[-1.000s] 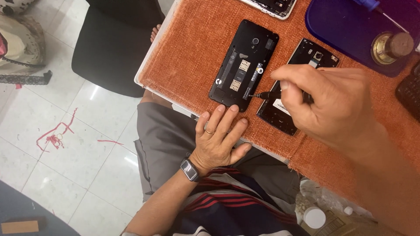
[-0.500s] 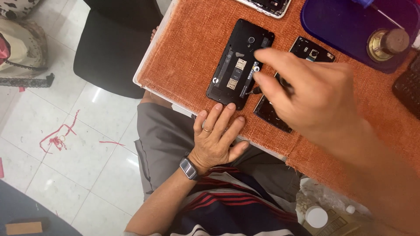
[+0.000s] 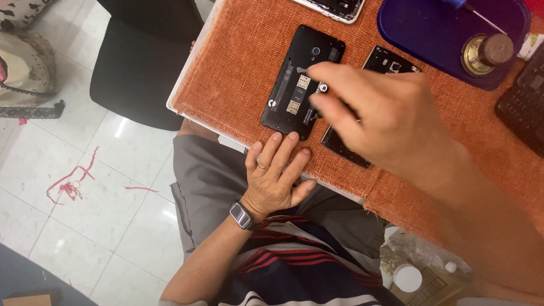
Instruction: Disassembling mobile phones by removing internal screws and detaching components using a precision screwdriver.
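Note:
A black phone with its back off lies on an orange woven cloth that covers the table. My right hand hovers over the phone's right side, its fingers pinched on a thin metal tool whose tip pokes out above the phone's inner slots. My left hand, with a ring and a wrist watch, rests flat at the table's near edge. Its fingers are spread and the fingertips are at the phone's lower end. A second black phone part lies to the right, mostly hidden by my right hand.
A purple tray at the back right holds a brass-coloured bottle with a brown cap. Another opened phone lies at the top edge and a dark keypad at the right. A black chair stands left of the table.
My right hand has moved up and left with the tool, from the second black part to above the open phone. My left hand has stayed in place.

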